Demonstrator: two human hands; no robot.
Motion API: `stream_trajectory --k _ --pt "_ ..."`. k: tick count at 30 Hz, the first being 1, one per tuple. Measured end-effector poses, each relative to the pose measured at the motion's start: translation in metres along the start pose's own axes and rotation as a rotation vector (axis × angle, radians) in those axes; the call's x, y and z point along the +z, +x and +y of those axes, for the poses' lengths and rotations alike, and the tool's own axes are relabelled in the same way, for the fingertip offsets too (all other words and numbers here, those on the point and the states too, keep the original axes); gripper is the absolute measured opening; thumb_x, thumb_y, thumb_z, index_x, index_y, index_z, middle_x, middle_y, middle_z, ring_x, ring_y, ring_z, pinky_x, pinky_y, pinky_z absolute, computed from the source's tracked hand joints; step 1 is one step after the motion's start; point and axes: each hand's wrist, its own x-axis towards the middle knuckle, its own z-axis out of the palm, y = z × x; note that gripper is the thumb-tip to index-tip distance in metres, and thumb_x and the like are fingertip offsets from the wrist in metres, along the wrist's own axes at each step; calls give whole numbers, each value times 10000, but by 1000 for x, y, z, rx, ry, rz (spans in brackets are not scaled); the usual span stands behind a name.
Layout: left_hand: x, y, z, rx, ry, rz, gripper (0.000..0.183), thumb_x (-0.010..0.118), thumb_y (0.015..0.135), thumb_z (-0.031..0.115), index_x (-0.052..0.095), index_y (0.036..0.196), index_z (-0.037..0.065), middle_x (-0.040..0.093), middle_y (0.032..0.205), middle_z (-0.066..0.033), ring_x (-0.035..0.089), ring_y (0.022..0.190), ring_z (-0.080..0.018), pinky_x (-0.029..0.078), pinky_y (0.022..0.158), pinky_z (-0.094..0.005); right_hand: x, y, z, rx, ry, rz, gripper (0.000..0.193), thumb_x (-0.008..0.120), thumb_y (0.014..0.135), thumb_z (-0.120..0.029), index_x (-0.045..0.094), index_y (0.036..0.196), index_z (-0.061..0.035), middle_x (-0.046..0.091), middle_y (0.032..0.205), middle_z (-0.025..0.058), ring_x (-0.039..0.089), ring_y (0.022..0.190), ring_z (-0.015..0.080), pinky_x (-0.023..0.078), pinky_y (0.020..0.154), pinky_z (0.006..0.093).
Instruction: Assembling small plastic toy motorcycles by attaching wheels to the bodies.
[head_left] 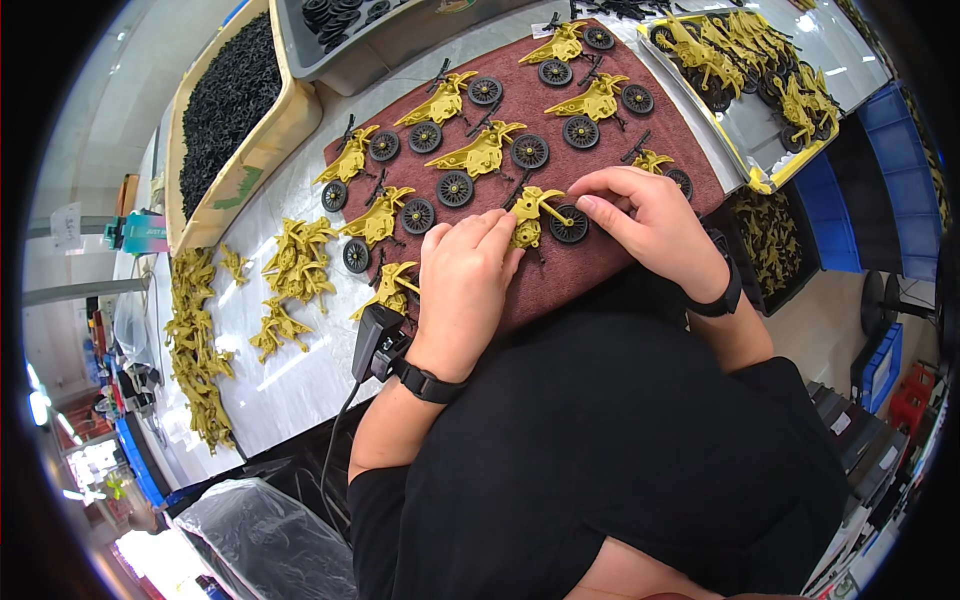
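A yellow toy motorcycle (527,220) lies on its side on a dark red towel (590,262), in front of me. My left hand (464,280) is closed over its rear part, the fingertips hiding much of that end. One black spoked wheel (568,226) sits at the end of the toy's yellow fork. Just above this wheel, my right hand (648,222) has its thumb and forefinger brought together in a pinch; whatever is between the tips is too small to make out. A partly covered yellow toy motorcycle (392,288) lies left of my left hand.
More two-wheeled yellow toy motorcycles (476,152) lie in rows on the towel. Loose yellow bodies (300,262) are heaped at left. Behind stand a cream bin (240,185) of small black parts and a grey bin (375,55) of wheels. A yellow-edged tray (745,165) holds toys at right.
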Motion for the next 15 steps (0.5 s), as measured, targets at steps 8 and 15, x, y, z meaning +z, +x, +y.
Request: stream_trajectory --k 8,15 --pt "7 -2 0 12 23 23 340 736 703 85 654 1029 33 671 1045 -83 626 955 -231 423 866 -365 1 1 0 6 12 -8 188 619 895 -125 648 1018 14 664 908 75 628 757 103 499 672 244" --pt "19 -2 6 38 253 -50 434 713 703 101 570 1096 -13 630 1049 -126 588 988 -247 423 878 -381 4 4 6 -288 -150 43 248 483 848 57 621 1047 0 633 971 130 621 890 251 486 773 325"
